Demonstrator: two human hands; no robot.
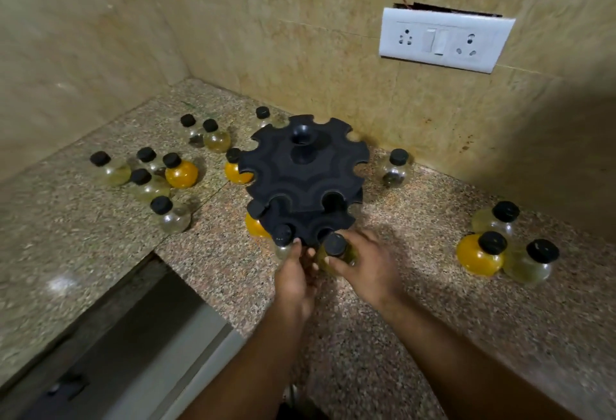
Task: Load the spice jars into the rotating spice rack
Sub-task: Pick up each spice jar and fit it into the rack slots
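Observation:
A black two-tier rotating spice rack [301, 169] stands on the speckled granite counter [383, 319] near the corner. My right hand [365, 264] is shut on a pale yellow-green jar with a black cap [334, 248], held at a front slot of the lower tier. My left hand [296, 274] touches the lower tier's front edge beside a clear jar [282, 236] seated in the rack. An orange jar [255, 224] hangs in the lower tier at left. Several loose jars lie left of the rack, such as an orange one [181, 171].
Three jars [500, 246] cluster at the right, and a lone dark-filled jar [395, 168] stands by the back wall. A white socket plate [445, 39] is on the tiled wall. The counter drops off to a gap [116, 336] at lower left.

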